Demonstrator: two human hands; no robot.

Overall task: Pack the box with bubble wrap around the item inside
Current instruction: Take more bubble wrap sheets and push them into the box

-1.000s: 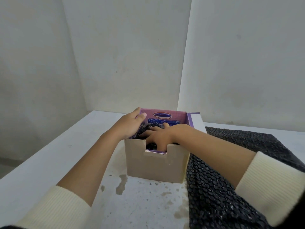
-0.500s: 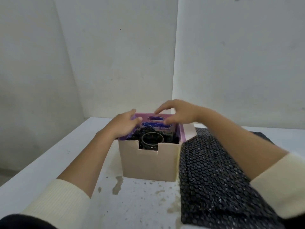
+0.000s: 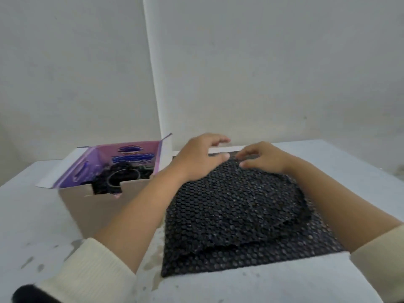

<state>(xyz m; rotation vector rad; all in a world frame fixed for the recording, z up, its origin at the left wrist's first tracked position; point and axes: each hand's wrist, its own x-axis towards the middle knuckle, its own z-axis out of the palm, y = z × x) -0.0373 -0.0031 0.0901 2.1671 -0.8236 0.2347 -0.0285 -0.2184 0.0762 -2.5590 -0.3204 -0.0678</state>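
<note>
Black bubble wrap (image 3: 236, 206) lying in loose layers on the white table (image 3: 262, 283), toward its right side, top sheet humped and lifted at the far edge, a lower sheet flat beneath and reaching almost to the near edge. At that far edge, both hands: left hand (image 3: 196, 158) palm down on the far left corner of the top sheet, fingers curled but not closed, thumb tip against the wrap; right hand (image 3: 262, 159) beside it, fingertips drawn together and pinching the raised rim of the sheet. Cream ribbed sleeve cuffs (image 3: 91, 272) on both forearms, pushed back from the wrists.

Just left of the wrap, close against it, an open cardboard box (image 3: 87, 206) set toward the table's far left part, flaps up, purple printed lining (image 3: 131, 152) showing on the inside walls. Inside the box, a dark round-rimmed item (image 3: 124, 178), upright, with more black bubble wrap packed around it on the visible sides. A notch cut in the near wall of the box. Grey stains on the tabletop near the left forearm. Plain pale walls (image 3: 262, 73) behind, meeting in a corner above the box.
</note>
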